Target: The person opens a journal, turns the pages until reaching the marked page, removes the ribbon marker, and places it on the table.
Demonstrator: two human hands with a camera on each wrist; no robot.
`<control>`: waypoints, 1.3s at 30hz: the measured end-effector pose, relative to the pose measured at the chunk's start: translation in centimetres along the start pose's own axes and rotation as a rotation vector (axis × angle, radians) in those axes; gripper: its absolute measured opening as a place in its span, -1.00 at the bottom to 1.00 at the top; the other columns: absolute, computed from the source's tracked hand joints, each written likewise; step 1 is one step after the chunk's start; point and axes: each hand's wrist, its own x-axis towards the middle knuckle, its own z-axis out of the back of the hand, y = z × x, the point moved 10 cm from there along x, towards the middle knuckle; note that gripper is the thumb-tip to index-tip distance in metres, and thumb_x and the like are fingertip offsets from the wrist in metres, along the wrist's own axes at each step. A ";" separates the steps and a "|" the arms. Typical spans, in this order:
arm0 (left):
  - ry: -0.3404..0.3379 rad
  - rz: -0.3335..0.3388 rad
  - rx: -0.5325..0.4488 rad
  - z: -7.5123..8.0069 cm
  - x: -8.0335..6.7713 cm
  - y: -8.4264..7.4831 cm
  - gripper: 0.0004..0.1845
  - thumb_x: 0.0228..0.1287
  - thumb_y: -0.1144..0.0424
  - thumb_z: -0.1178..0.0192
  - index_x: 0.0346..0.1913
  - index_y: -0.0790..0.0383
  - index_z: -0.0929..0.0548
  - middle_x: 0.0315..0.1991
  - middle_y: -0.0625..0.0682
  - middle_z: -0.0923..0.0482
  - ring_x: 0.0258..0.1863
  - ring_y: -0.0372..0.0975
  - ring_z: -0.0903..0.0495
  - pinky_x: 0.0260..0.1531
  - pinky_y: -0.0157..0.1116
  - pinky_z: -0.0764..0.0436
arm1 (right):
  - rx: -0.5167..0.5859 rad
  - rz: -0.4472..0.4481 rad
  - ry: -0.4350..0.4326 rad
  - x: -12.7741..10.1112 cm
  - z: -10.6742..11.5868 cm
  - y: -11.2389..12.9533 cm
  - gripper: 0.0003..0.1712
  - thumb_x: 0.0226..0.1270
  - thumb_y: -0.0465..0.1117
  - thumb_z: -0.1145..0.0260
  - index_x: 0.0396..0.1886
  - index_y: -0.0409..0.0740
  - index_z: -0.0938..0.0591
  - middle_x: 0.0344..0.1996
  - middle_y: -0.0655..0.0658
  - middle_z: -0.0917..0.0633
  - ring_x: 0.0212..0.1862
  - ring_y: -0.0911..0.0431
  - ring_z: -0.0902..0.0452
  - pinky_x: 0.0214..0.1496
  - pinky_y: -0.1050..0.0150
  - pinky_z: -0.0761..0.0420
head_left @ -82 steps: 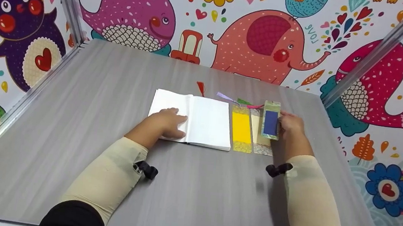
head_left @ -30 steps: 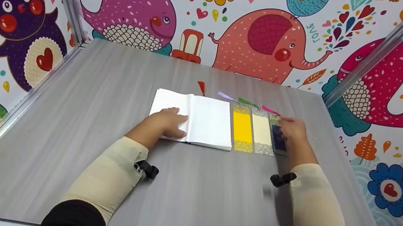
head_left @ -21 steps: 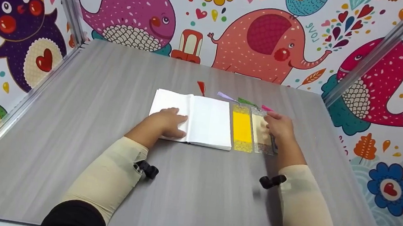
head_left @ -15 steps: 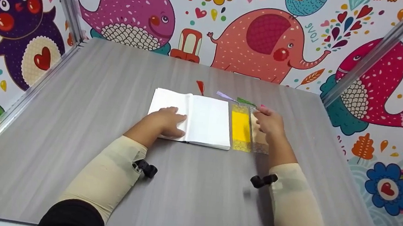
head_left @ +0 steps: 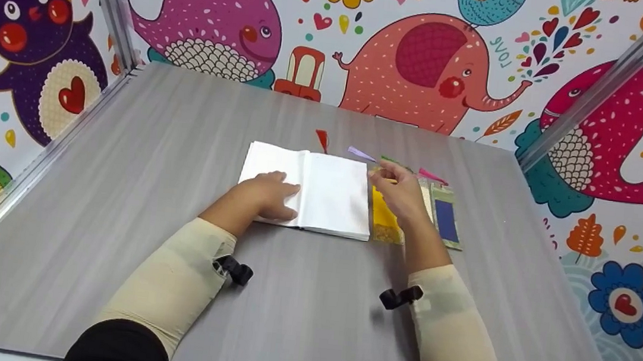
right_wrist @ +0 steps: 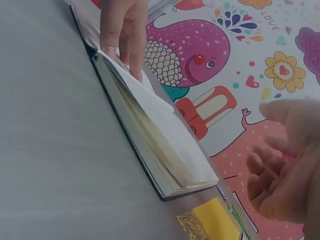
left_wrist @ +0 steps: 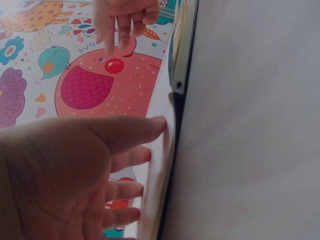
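An open notebook (head_left: 335,194) with blank white pages lies on the table. Across its left page spreads my left hand (head_left: 269,196), fingertips pressing the paper near the spine, as the left wrist view also shows. My right hand (head_left: 400,195) hovers over the yellow bookmark (head_left: 386,223) beside the notebook, fingers loosely bent, with nothing between them in the right wrist view. Partly behind that hand is a cream bookmark (head_left: 426,193). Farther right lies a green-edged bookmark with a blue panel (head_left: 446,217). Their upper ends are partly hidden by the right hand.
Beyond the notebook's top edge a red tassel (head_left: 321,140) sticks out. A lavender tassel (head_left: 361,153) and a pink tassel (head_left: 432,175) lie above the bookmarks. Printed cartoon walls (head_left: 313,30) enclose the grey table (head_left: 308,310) at the back and sides.
The right hand set the blue-panelled bookmark down at the right end of the row, released it, then moved left over the cream to the yellow bookmark. The left hand stayed on the page.
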 end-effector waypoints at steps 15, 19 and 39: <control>-0.008 0.021 0.009 0.0 0.2 0.1 -0.19 0.44 -0.16 -0.24 0.67 -0.05 -0.32 0.75 0.24 -0.03 0.75 0.19 -0.02 0.70 0.17 -0.14 | -0.643 0.363 0.314 -3.6 -6.8 1.9 0.02 0.33 0.23 -0.53 0.70 0.26 -0.30 0.70 0.04 -0.29 0.71 -0.07 -0.16 0.71 -0.25 -0.23; -0.012 0.019 0.011 0.0 0.3 0.0 -0.19 0.44 -0.19 -0.23 0.67 -0.04 -0.33 0.75 0.25 -0.04 0.75 0.19 -0.03 0.69 0.17 -0.15 | -0.756 0.371 0.328 -4.0 -7.8 1.6 0.03 0.34 0.25 -0.50 0.72 0.30 -0.26 0.74 0.09 -0.19 0.77 -0.04 -0.01 0.76 -0.26 -0.08; -0.056 0.035 0.084 -0.1 0.1 -0.8 -0.15 0.44 -0.28 -0.20 0.66 0.04 -0.35 0.71 0.27 -0.13 0.71 0.21 -0.13 0.64 0.23 -0.23 | -0.895 0.351 0.404 -3.6 -8.7 0.0 -0.07 0.36 0.35 -0.44 0.67 0.38 -0.35 0.70 0.19 -0.28 0.75 0.05 -0.10 0.78 -0.21 -0.06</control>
